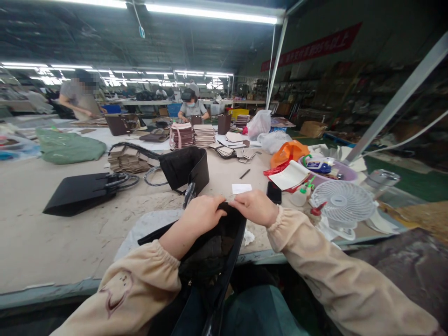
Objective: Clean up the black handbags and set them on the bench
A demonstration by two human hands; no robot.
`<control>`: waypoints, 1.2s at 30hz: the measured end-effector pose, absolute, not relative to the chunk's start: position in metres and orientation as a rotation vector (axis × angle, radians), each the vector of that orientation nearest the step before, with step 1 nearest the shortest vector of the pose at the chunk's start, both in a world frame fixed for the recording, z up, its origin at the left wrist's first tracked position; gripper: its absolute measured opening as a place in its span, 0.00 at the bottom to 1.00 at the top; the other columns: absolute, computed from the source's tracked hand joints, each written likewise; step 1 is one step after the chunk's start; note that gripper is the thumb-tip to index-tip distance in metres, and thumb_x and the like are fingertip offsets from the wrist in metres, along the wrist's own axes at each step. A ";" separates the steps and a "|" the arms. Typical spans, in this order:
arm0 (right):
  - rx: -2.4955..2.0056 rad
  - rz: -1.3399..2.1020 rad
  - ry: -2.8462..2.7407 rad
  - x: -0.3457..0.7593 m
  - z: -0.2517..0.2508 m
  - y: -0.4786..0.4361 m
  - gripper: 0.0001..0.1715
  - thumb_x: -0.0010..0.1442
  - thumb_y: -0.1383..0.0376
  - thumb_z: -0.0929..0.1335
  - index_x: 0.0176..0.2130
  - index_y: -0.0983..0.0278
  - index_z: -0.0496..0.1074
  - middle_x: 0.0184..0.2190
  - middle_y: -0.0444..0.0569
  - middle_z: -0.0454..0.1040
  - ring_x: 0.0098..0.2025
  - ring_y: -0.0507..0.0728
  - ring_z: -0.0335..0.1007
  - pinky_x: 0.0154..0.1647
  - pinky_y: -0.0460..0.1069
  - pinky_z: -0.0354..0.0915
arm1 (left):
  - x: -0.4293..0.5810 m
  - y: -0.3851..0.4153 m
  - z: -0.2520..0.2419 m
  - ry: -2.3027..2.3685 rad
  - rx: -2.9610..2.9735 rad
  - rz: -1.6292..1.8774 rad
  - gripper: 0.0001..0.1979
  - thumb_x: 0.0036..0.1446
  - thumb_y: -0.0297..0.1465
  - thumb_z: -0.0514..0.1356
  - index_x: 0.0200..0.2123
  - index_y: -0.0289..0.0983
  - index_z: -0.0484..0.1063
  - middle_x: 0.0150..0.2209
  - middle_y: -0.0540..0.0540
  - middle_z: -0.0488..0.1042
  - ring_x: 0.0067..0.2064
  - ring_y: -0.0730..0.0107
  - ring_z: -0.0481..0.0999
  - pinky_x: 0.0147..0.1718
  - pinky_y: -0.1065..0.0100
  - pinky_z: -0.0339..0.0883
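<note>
A black handbag [239,237] rests over the near table edge and my lap, its mouth facing up. My left hand [201,215] reaches across the opening, its fingers closed on the far rim. Close beside it, my right hand [257,206] pinches the same rim at the corner. The fingertips of both hands are a short gap apart. Just beyond stands another black bag [199,170], open at the top. A flat black bag with loop handles [82,190] lies to the left. The inside of the held bag is dark and partly hidden by my left arm.
At right are a white fan [341,201], a purple basin [345,173], a black phone [274,192] and a glue bottle [300,195]. Stacks of cut pieces [204,135] and a green plastic bag [70,145] lie farther back. Co-workers sit and stand behind. A metal post [395,95] rises at right.
</note>
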State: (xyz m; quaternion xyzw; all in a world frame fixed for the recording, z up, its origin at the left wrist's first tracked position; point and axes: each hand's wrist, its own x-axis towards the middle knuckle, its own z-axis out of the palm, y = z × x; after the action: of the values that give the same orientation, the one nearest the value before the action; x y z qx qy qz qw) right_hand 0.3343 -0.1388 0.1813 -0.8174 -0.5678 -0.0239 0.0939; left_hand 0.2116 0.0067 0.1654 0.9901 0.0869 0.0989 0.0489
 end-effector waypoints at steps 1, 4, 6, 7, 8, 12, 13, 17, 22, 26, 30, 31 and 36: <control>-2.399 -0.002 -1.643 0.334 0.183 -0.143 0.31 0.66 0.52 0.54 0.29 0.64 0.74 0.28 0.49 0.75 0.32 0.52 0.68 0.33 0.48 0.54 | 0.211 0.006 0.165 0.237 3.020 0.314 0.11 0.58 0.39 0.53 0.39 0.44 0.72 0.36 0.46 0.78 0.39 0.57 0.77 0.32 0.63 0.62; -2.393 0.145 -1.462 0.323 0.186 -0.161 0.34 0.62 0.44 0.56 0.49 0.64 0.72 0.41 0.52 0.76 0.40 0.56 0.71 0.39 0.48 0.59 | 0.213 0.004 0.163 0.231 3.058 0.342 0.13 0.60 0.39 0.50 0.36 0.42 0.72 0.34 0.46 0.78 0.37 0.58 0.77 0.31 0.63 0.62; -2.477 0.194 -1.320 0.307 0.186 -0.174 0.48 0.55 0.37 0.59 0.62 0.64 0.58 0.46 0.57 0.74 0.43 0.60 0.71 0.41 0.50 0.61 | 0.217 0.003 0.162 0.241 3.087 0.358 0.14 0.60 0.40 0.50 0.33 0.41 0.73 0.32 0.45 0.78 0.35 0.58 0.77 0.28 0.64 0.61; -2.523 0.222 -1.257 0.299 0.185 -0.179 0.53 0.52 0.36 0.60 0.64 0.65 0.52 0.46 0.58 0.73 0.43 0.62 0.71 0.40 0.52 0.62 | 0.219 0.002 0.162 0.248 3.098 0.366 0.15 0.60 0.40 0.50 0.32 0.41 0.73 0.31 0.45 0.78 0.35 0.57 0.77 0.28 0.63 0.61; -2.552 0.255 -1.214 0.290 0.183 -0.183 0.55 0.52 0.36 0.60 0.66 0.65 0.47 0.44 0.59 0.74 0.42 0.63 0.72 0.39 0.53 0.62 | 0.221 0.001 0.163 0.257 3.106 0.374 0.15 0.60 0.40 0.50 0.31 0.40 0.73 0.31 0.44 0.77 0.34 0.57 0.77 0.28 0.63 0.61; -2.520 0.256 -1.190 0.280 0.177 -0.183 0.41 0.56 0.57 0.62 0.64 0.67 0.49 0.36 0.56 0.76 0.38 0.62 0.73 0.35 0.51 0.60 | 0.227 0.000 0.174 0.328 3.137 0.295 0.15 0.58 0.40 0.53 0.30 0.39 0.75 0.30 0.41 0.78 0.35 0.53 0.77 0.28 0.62 0.63; -2.495 0.223 -1.230 0.285 0.178 -0.181 0.37 0.54 0.62 0.62 0.62 0.67 0.54 0.36 0.55 0.76 0.38 0.61 0.72 0.35 0.50 0.59 | 0.227 0.001 0.179 0.358 3.149 0.264 0.15 0.57 0.40 0.53 0.30 0.38 0.76 0.30 0.40 0.78 0.35 0.52 0.77 0.28 0.62 0.63; -2.381 0.198 -1.397 0.326 0.184 -0.165 0.37 0.50 0.67 0.63 0.59 0.71 0.60 0.34 0.52 0.76 0.40 0.58 0.71 0.40 0.48 0.60 | 0.222 0.013 0.197 0.499 3.167 0.176 0.14 0.57 0.39 0.54 0.31 0.38 0.76 0.32 0.39 0.78 0.38 0.51 0.77 0.30 0.62 0.64; -2.321 0.200 -1.543 0.354 0.182 -0.138 0.27 0.51 0.67 0.64 0.52 0.67 0.69 0.30 0.48 0.75 0.33 0.54 0.69 0.37 0.47 0.60 | 0.214 0.023 0.196 0.597 3.126 0.071 0.12 0.56 0.38 0.55 0.31 0.37 0.75 0.34 0.39 0.78 0.40 0.53 0.77 0.32 0.63 0.65; -2.312 0.085 -1.535 0.351 0.173 -0.129 0.20 0.52 0.66 0.64 0.45 0.65 0.73 0.28 0.47 0.75 0.33 0.54 0.68 0.36 0.47 0.59 | 0.216 0.024 0.187 0.644 3.101 0.144 0.13 0.54 0.41 0.57 0.36 0.39 0.74 0.36 0.41 0.78 0.41 0.55 0.76 0.33 0.63 0.66; -2.254 0.177 -1.466 0.352 0.170 -0.133 0.18 0.52 0.66 0.64 0.43 0.64 0.74 0.25 0.44 0.73 0.28 0.51 0.66 0.33 0.46 0.58 | 0.228 0.028 0.183 0.593 3.060 0.200 0.18 0.49 0.41 0.62 0.43 0.41 0.73 0.39 0.43 0.79 0.42 0.55 0.76 0.35 0.63 0.66; -2.238 0.200 -1.455 0.353 0.169 -0.134 0.18 0.52 0.66 0.64 0.43 0.64 0.74 0.25 0.44 0.73 0.28 0.51 0.65 0.32 0.45 0.57 | 0.231 0.029 0.182 0.579 3.057 0.193 0.17 0.48 0.39 0.62 0.42 0.41 0.74 0.38 0.42 0.79 0.42 0.55 0.76 0.34 0.64 0.65; -2.217 0.216 -1.451 0.357 0.167 -0.137 0.17 0.53 0.65 0.64 0.42 0.64 0.75 0.24 0.43 0.72 0.27 0.50 0.65 0.31 0.45 0.57 | 0.242 0.038 0.175 0.490 3.049 0.216 0.12 0.55 0.37 0.57 0.37 0.40 0.76 0.36 0.43 0.79 0.40 0.59 0.76 0.35 0.65 0.64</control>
State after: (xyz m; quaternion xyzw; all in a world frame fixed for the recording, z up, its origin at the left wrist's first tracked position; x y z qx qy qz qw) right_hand 0.3567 -0.1366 0.1674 -0.8098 -0.5299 0.0788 0.2391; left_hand 0.2420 0.0384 0.1749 0.9846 0.1583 0.0698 0.0231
